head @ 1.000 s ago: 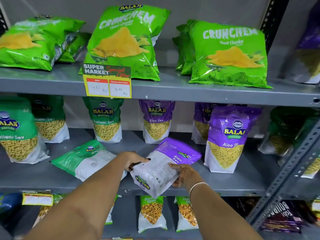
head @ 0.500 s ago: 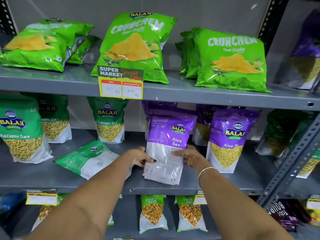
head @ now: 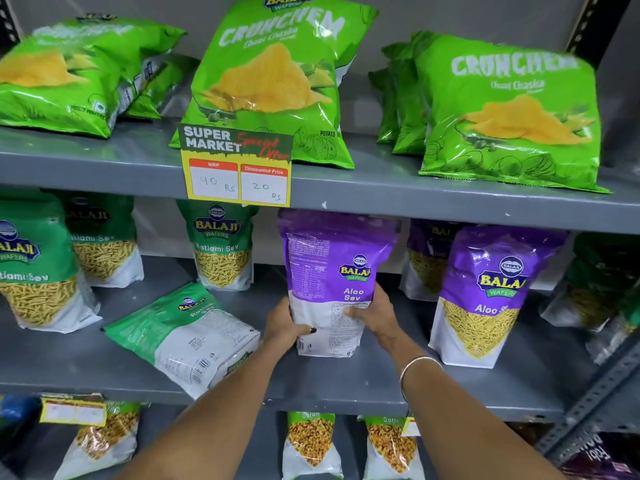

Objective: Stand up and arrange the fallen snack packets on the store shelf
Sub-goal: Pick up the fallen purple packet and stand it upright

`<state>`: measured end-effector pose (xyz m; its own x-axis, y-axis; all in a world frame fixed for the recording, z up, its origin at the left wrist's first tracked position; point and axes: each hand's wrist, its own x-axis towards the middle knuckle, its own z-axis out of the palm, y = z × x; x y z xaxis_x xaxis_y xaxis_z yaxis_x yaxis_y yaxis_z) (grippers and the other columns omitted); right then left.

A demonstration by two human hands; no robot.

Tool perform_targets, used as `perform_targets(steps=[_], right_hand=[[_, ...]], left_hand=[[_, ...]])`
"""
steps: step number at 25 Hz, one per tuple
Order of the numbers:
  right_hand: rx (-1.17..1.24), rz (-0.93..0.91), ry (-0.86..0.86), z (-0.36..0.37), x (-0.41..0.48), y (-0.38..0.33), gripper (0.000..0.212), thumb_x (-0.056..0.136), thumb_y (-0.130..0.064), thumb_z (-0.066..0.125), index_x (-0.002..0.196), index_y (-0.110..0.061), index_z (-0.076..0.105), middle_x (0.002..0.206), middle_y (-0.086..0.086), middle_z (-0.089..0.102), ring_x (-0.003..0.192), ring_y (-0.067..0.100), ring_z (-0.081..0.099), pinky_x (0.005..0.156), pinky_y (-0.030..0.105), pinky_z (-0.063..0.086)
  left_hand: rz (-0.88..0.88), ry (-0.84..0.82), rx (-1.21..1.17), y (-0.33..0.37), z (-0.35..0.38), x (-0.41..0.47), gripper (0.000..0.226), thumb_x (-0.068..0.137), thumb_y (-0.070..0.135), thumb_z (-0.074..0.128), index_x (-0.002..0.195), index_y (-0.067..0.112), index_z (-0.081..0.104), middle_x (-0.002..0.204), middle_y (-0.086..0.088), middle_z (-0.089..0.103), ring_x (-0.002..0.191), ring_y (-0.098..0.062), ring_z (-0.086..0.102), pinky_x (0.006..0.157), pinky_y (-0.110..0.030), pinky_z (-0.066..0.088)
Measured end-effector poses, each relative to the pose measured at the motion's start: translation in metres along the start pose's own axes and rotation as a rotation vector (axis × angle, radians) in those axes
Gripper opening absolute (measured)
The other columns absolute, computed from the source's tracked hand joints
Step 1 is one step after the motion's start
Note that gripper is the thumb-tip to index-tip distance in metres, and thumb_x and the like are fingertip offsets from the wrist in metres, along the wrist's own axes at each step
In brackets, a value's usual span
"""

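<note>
A purple Aloo Sev packet [head: 329, 265] stands upright on the middle shelf [head: 346, 382], its back label facing me. My left hand [head: 284, 323] grips its lower left side and my right hand [head: 375, 315] grips its lower right side. A green Ratlami Sev packet [head: 187, 334] lies flat on the same shelf, just left of my left arm, back side up. Another purple Aloo Sev packet [head: 485, 296] stands upright to the right.
Green Ratlami Sev packets [head: 221, 244] stand along the middle shelf's left and back. Crunchem chip bags [head: 273, 77] sit on the top shelf behind a price tag [head: 237, 168]. Packets fill the bottom shelf. A slotted metal upright [head: 595, 396] runs at the right.
The purple packet went from tilted and lifted off the shelf to upright on the middle shelf, further back. Both hands moved forward with it and still hold its lower sides.
</note>
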<state>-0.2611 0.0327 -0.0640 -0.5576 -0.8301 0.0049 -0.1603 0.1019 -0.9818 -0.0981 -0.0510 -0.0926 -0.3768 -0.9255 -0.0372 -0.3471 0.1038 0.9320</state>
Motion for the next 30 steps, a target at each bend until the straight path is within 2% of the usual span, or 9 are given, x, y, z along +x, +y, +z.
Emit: perform_targets(steps=[5, 8, 11, 14, 17, 19, 23, 26, 30], right_hand=[[-0.126, 0.186, 0.086, 0.000, -0.002, 0.003, 0.068, 0.066, -0.018, 0.082, 0.117, -0.001, 0.041, 0.122, 0.015, 0.055, 0.114, 0.032, 0.057, 0.080, 0.045, 0.055], [-0.027, 0.421, 0.056, 0.003, -0.004, 0.001, 0.064, 0.073, -0.034, 0.075, 0.104, -0.008, 0.026, 0.096, 0.009, 0.052, 0.073, 0.026, 0.063, 0.047, 0.032, 0.051], [-0.025, 0.395, 0.047, 0.003, 0.003, 0.005, 0.040, 0.083, -0.025, 0.066, 0.094, -0.011, 0.030, 0.083, 0.007, 0.050, 0.053, 0.018, 0.052, 0.040, 0.025, 0.050], [-0.076, 0.312, -0.158, -0.001, 0.006, 0.006, 0.020, 0.080, 0.001, 0.058, 0.090, -0.015, 0.051, 0.093, 0.003, 0.054, 0.070, 0.011, 0.053, 0.059, 0.026, 0.047], [-0.232, 0.253, -0.471, -0.007, 0.002, 0.005, 0.069, 0.063, -0.001, 0.072, 0.126, -0.016, 0.048, 0.123, -0.001, 0.053, 0.107, 0.012, 0.053, 0.071, 0.017, 0.045], [-0.233, 0.214, -0.596, -0.001, -0.004, 0.002, 0.074, 0.066, 0.001, 0.078, 0.128, -0.016, 0.043, 0.120, 0.001, 0.058, 0.113, 0.017, 0.055, 0.084, 0.022, 0.051], [-0.255, 0.144, -0.391, 0.006, -0.006, 0.006, 0.086, 0.061, -0.005, 0.084, 0.127, -0.003, 0.029, 0.120, 0.002, 0.050, 0.111, 0.016, 0.052, 0.098, 0.031, 0.045], [-0.249, 0.152, -0.360, -0.005, -0.005, 0.009, 0.066, 0.071, 0.004, 0.074, 0.122, -0.006, 0.033, 0.120, 0.016, 0.053, 0.102, 0.018, 0.053, 0.090, 0.027, 0.049], [-0.252, 0.117, -0.301, -0.017, -0.007, 0.005, 0.052, 0.078, 0.007, 0.066, 0.124, -0.004, 0.047, 0.090, 0.003, 0.057, 0.073, 0.006, 0.050, 0.053, 0.006, 0.044]], left_hand=[[-0.088, -0.212, 0.094, 0.007, -0.012, 0.009, 0.066, 0.067, -0.004, 0.069, 0.127, 0.009, 0.047, 0.123, -0.008, 0.062, 0.103, -0.022, 0.059, 0.084, -0.034, 0.051], [-0.208, -0.354, 0.101, 0.018, -0.026, 0.014, 0.041, 0.083, -0.005, 0.050, 0.122, 0.008, 0.048, 0.110, -0.010, 0.061, 0.088, -0.018, 0.059, 0.078, -0.030, 0.051], [-0.251, -0.484, 0.147, 0.022, -0.035, 0.017, 0.040, 0.091, -0.003, 0.041, 0.128, 0.013, 0.043, 0.084, 0.000, 0.061, 0.061, -0.005, 0.066, 0.071, -0.021, 0.048], [-0.192, -0.498, 0.210, 0.023, -0.032, 0.018, 0.064, 0.083, 0.001, 0.062, 0.140, 0.013, 0.035, 0.096, 0.001, 0.062, 0.092, -0.013, 0.061, 0.076, -0.026, 0.047], [-0.070, -0.411, 0.228, 0.029, -0.020, 0.016, 0.083, 0.069, -0.003, 0.075, 0.140, 0.008, 0.034, 0.136, -0.009, 0.053, 0.122, -0.020, 0.049, 0.101, -0.027, 0.038], [-0.046, -0.384, 0.204, 0.035, -0.013, 0.011, 0.087, 0.067, -0.006, 0.075, 0.141, 0.007, 0.030, 0.139, -0.011, 0.050, 0.124, -0.022, 0.048, 0.101, -0.024, 0.036], [-0.078, -0.421, 0.202, 0.040, -0.014, 0.011, 0.085, 0.071, -0.010, 0.070, 0.141, 0.007, 0.024, 0.141, -0.009, 0.045, 0.122, -0.022, 0.046, 0.094, -0.026, 0.039], [-0.124, -0.430, 0.235, 0.040, -0.023, 0.015, 0.085, 0.073, -0.006, 0.070, 0.142, 0.007, 0.022, 0.142, -0.013, 0.043, 0.116, -0.018, 0.044, 0.096, -0.028, 0.038], [-0.157, -0.296, 0.295, 0.031, -0.026, 0.020, 0.075, 0.073, 0.004, 0.071, 0.137, 0.014, 0.034, 0.146, -0.015, 0.033, 0.136, -0.026, 0.031, 0.112, -0.036, 0.031]])
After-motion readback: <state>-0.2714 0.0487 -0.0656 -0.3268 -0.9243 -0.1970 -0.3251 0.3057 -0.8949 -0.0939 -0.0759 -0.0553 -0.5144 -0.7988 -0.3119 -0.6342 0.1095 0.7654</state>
